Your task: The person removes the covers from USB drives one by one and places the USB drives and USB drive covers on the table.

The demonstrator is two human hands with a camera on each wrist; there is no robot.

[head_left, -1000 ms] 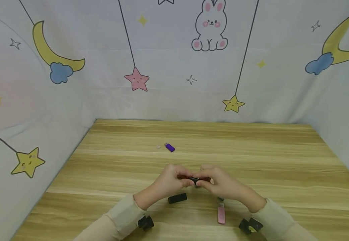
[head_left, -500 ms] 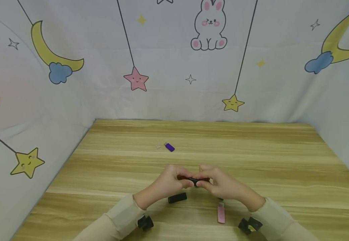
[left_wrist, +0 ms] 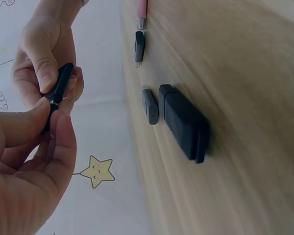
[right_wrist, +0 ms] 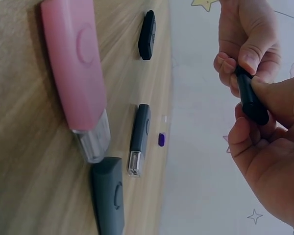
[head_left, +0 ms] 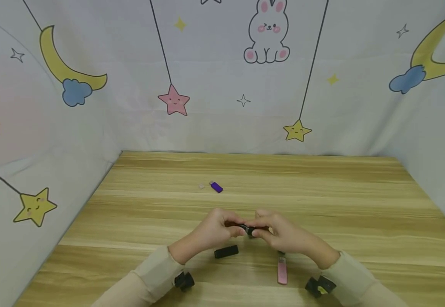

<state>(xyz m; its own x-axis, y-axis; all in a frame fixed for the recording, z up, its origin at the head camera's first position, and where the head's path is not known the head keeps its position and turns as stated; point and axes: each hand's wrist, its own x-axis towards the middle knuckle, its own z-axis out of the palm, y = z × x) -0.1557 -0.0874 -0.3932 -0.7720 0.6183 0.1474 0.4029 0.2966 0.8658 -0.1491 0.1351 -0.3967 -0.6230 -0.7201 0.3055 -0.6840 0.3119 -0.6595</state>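
Above the middle of the table both hands hold one black USB flash drive (left_wrist: 62,82) between them. My left hand (head_left: 215,231) pinches one end, thumb against fingers. At the other end my right hand (head_left: 283,232) grips the black body (right_wrist: 251,98) the same way. A light, shiny strip shows between the drive's two black parts in the left wrist view; fingers hide much of both ends. Below the left hand lies a black capped flash drive (head_left: 226,252). A pink flash drive (head_left: 282,272) with a clear-covered plug lies below the right hand.
Two dark grey flash drives, one (right_wrist: 139,134) near the hands and another (right_wrist: 109,196) by the pink one's plug, lie on the wooden table (head_left: 149,238). Farther back are a purple flash drive (head_left: 216,186) and a small clear cap (head_left: 201,186). A printed cloth surrounds the table.
A light strip has come into view between the two black parts held by the hands. The left hand has shifted very slightly left; the things on the table have stayed put.
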